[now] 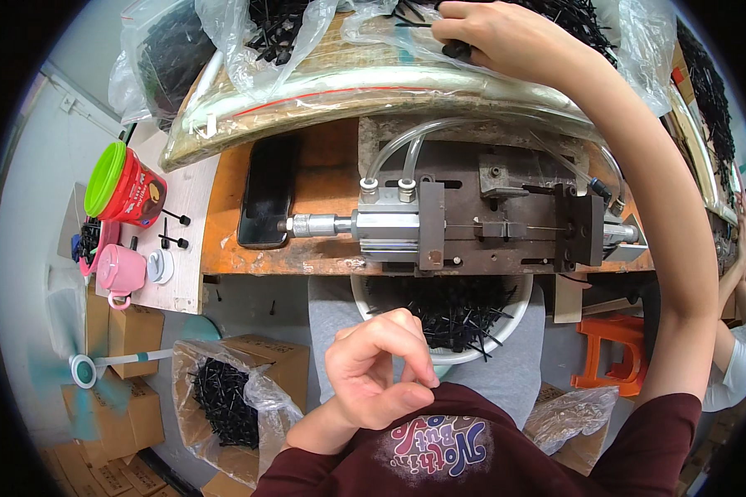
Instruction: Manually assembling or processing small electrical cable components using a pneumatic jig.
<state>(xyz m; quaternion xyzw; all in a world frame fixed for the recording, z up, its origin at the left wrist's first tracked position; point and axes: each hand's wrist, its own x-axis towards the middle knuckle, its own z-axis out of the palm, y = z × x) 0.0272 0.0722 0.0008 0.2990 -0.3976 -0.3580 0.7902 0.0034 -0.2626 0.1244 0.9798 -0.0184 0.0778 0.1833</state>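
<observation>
My right hand (493,37) reaches to the far side, its fingers closed around black stemmed plastic parts (457,50) beside a heap of similar pieces in clear plastic bags. Nearer my body, my left hand (380,364) hovers in front of the bench, thumb and index fingertip brought together in a ring; nothing shows between them. Between my hands, a metal clamping fixture (506,229) with a pneumatic cylinder (388,222) sits on the bench. A thin rod runs across its middle. Below the bench edge, a white basin (518,308) holds many black stemmed parts.
A phone (267,190) lies left of the cylinder. Further left stand a red tub (133,186) with a green rim and a pink cup (121,269). A fan (83,371), an open carton (286,364) and an orange stool (609,352) are below. Another person's arm (733,269) shows at right.
</observation>
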